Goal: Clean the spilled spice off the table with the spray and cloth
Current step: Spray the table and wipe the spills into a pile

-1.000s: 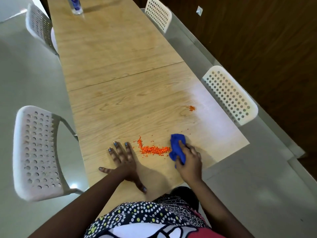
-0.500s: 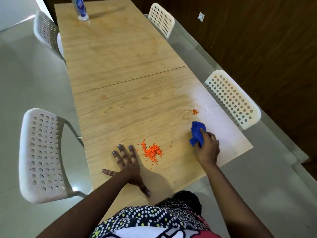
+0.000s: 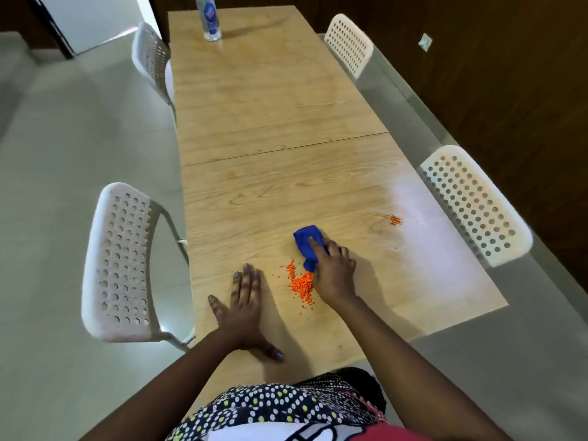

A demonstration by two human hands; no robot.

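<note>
Orange spilled spice (image 3: pixel 300 284) lies in a small heap on the near part of the wooden table (image 3: pixel 270 122). A second, smaller patch of spice (image 3: pixel 395 220) sits further right. My right hand (image 3: pixel 332 268) holds a bunched blue cloth (image 3: pixel 308 243) against the tabletop, right beside the heap. My left hand (image 3: pixel 243 300) rests flat on the table with spread fingers, left of the heap. The spray bottle (image 3: pixel 209 15) stands upright at the far end of the table.
Two white perforated chairs stand on the left, one near (image 3: pixel 122 265) and one far (image 3: pixel 152 58). Two more are on the right, one near (image 3: pixel 474 202) and one far (image 3: pixel 348 43). A dark wooden wall runs along the right side.
My right hand has swept the blue cloth from the right back to the left, up to the heap of spice. The heap is more gathered. My left hand stays flat.
</note>
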